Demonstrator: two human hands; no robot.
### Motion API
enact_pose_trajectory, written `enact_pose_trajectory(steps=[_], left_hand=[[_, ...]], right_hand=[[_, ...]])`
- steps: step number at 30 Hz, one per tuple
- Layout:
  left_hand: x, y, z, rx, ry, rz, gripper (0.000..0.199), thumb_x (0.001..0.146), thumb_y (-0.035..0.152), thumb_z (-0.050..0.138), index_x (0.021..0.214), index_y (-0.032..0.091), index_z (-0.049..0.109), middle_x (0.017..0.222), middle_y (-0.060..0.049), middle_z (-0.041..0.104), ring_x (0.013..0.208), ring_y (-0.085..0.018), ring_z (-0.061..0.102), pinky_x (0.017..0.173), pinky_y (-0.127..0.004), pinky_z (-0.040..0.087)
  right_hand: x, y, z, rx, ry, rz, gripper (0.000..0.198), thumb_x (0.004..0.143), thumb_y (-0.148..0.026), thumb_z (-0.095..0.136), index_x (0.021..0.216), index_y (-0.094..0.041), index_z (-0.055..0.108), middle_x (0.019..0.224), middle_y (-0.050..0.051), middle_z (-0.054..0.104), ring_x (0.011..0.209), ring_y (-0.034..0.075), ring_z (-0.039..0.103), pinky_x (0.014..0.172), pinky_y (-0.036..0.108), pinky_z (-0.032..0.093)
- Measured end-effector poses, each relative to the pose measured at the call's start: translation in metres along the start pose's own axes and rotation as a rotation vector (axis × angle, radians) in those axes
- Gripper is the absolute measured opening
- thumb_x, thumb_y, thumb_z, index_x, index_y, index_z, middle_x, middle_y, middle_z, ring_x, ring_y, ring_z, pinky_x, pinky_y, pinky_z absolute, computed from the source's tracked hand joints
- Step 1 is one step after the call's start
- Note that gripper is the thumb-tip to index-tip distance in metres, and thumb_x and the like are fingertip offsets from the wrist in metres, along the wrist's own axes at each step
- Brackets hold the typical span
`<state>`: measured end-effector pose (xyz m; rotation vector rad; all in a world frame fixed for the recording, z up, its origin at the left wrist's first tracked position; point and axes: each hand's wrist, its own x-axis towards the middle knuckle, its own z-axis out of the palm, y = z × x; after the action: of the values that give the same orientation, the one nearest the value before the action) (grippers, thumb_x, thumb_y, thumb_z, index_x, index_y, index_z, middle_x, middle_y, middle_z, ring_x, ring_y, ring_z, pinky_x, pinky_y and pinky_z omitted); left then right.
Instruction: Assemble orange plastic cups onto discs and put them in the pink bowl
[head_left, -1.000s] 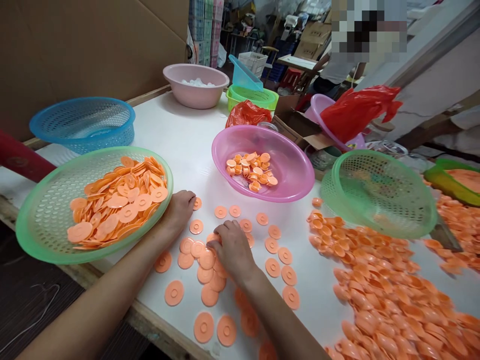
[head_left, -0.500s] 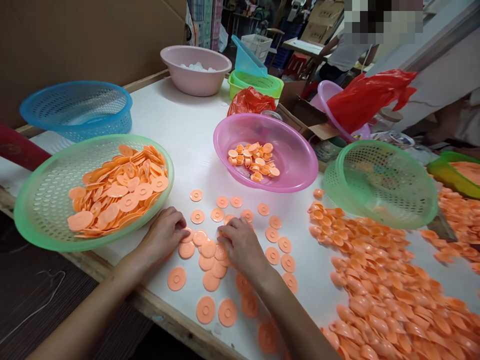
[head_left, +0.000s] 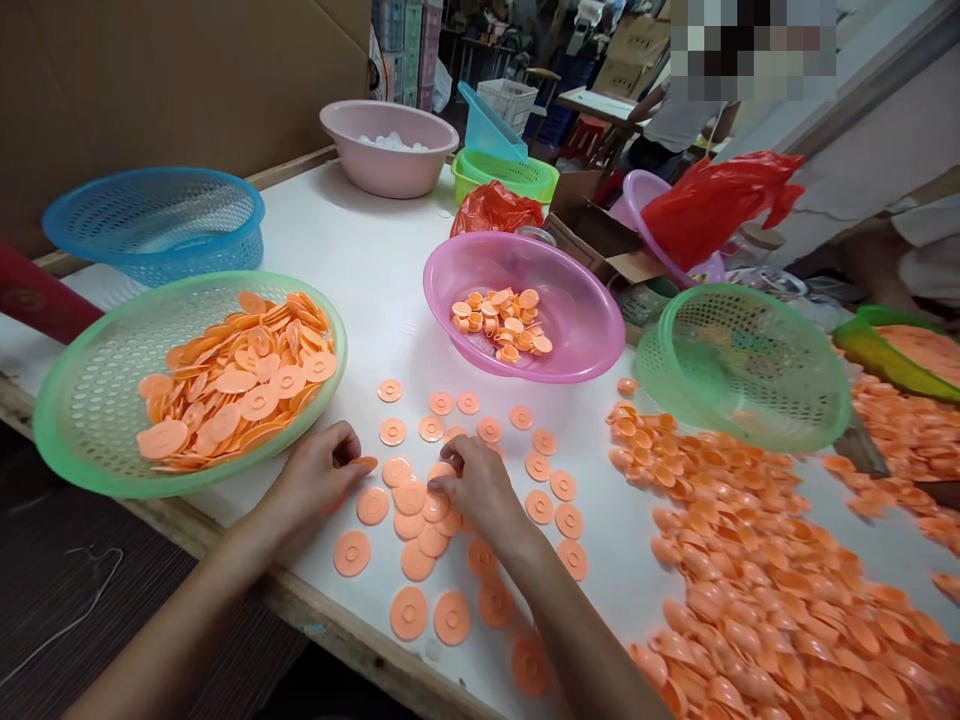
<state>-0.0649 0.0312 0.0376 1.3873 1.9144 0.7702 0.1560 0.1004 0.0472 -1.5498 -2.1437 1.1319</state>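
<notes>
The orange discs (head_left: 420, 505) lie scattered flat on the near white table (head_left: 352, 260). The left hand (head_left: 319, 478) pinches 1 disc at its edge, fingers curled; the right hand (head_left: 480, 485) presses loosely bent fingers on the cluster. Gathering goes best by sliding overlapped discs together, near the green basket (head_left: 82, 420).

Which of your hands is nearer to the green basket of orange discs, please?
Left. The left hand lies just below the green basket's near rim, pinching a disc. The right hand rests farther right, on the loose discs.
</notes>
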Motion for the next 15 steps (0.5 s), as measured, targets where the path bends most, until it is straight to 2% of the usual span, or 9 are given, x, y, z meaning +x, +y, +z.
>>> enact_pose_trajectory(steps=[2,4,7,10,12,15], left_hand=[[-0.001,-0.003,-0.001,-0.039,0.082,0.051,0.018,0.08,0.034,0.06,0.073,0.021,0.051,0.07,0.003,0.056,0.061,-0.012,0.049,0.057,-0.025,0.04],[-0.002,-0.01,-0.002,0.046,0.162,0.19,0.014,0.085,0.029,0.055,0.074,0.02,0.052,0.076,0.002,0.057,0.067,-0.013,0.051,0.063,-0.027,0.042],[-0.008,-0.021,-0.002,0.214,0.173,0.371,0.016,0.089,0.022,0.048,0.076,0.02,0.056,0.086,-0.002,0.059,0.081,-0.016,0.056,0.072,-0.03,0.045],[-0.014,-0.019,0.003,0.289,0.186,0.448,0.015,0.091,0.022,0.048,0.094,0.021,0.063,0.106,-0.007,0.06,0.097,-0.02,0.057,0.084,-0.034,0.046],[-0.015,-0.01,0.009,0.337,0.115,0.5,0.019,0.09,0.021,0.051,0.105,0.023,0.064,0.111,-0.008,0.06,0.103,-0.022,0.055,0.088,-0.037,0.045],[-0.01,0.004,0.018,0.404,-0.069,0.551,0.021,0.087,0.02,0.058,0.106,0.025,0.066,0.106,-0.008,0.062,0.1,-0.023,0.054,0.084,-0.038,0.044]], right_hand=[[0.002,0.0,0.001,0.131,0.007,-0.023,0.011,0.071,-0.011,0.065,0.071,-0.02,0.058,0.078,0.0,0.058,0.07,0.015,0.054,0.06,0.027,0.043],[0.004,0.002,0.003,0.158,0.068,-0.122,0.012,0.074,-0.01,0.062,0.069,-0.02,0.06,0.078,0.0,0.058,0.07,0.014,0.054,0.062,0.027,0.044],[0.002,0.006,0.005,-0.021,0.164,-0.335,0.021,0.081,-0.004,0.054,0.073,-0.02,0.064,0.08,0.003,0.058,0.078,0.017,0.053,0.067,0.03,0.045],[-0.008,0.008,0.007,-0.185,0.157,-0.412,0.025,0.084,-0.002,0.052,0.086,-0.021,0.068,0.084,0.006,0.06,0.084,0.02,0.051,0.07,0.032,0.045],[-0.017,0.007,0.007,-0.238,0.095,-0.392,0.019,0.082,-0.006,0.059,0.089,-0.021,0.068,0.085,0.006,0.06,0.083,0.021,0.051,0.069,0.033,0.045],[-0.026,0.005,0.009,-0.288,0.025,-0.329,0.015,0.075,-0.008,0.069,0.08,-0.021,0.064,0.084,0.005,0.06,0.081,0.022,0.052,0.066,0.033,0.044]])
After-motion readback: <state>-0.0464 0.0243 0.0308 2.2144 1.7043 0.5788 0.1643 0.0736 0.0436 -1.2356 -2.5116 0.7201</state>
